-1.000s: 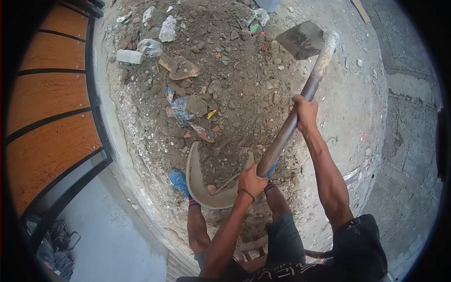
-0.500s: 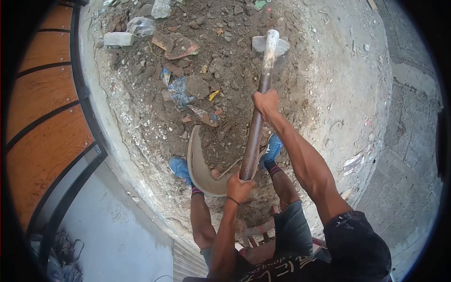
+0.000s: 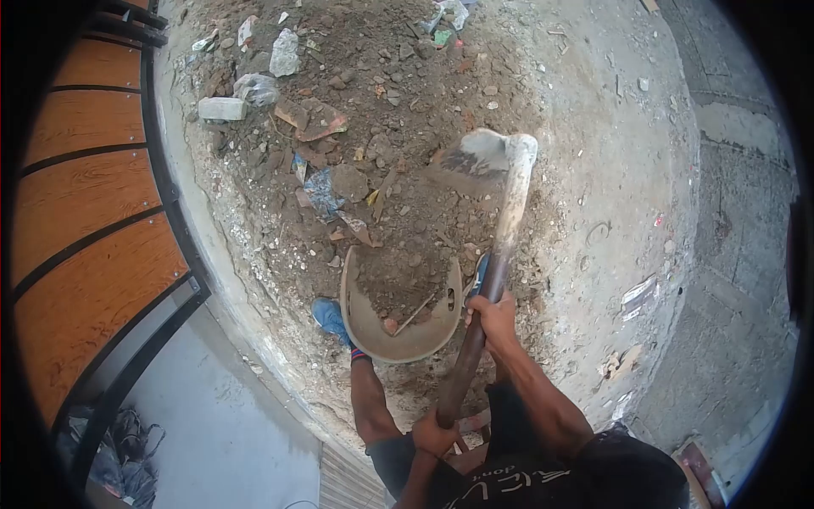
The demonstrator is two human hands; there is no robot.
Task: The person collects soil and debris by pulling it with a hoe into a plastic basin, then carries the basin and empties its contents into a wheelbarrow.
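My right hand (image 3: 496,317) is wrapped round the middle of a hoe's dark wooden handle. Lower down, close to my body, my left hand (image 3: 434,434) grips the handle's end. The hoe (image 3: 511,208) slants away from me, its dirt-smeared blade (image 3: 480,153) turned left against the loose soil. Between my feet lies a scoop-shaped basin (image 3: 405,348) with an open front facing the dirt. Soil, a thin stick (image 3: 415,314) and a reddish lump (image 3: 390,326) lie inside it.
Rubble, a white block (image 3: 222,109), a plastic bag (image 3: 255,88) and crumpled wrappers (image 3: 320,188) lie in the soil (image 3: 398,110). Wooden gate panels (image 3: 93,182) in a black frame stand at left. Rough concrete (image 3: 610,170) borders the right side.
The hoe has been drawn back toward me, its blade lower and turned left. Both hands moved down with the handle. More of the basin and its soil shows.
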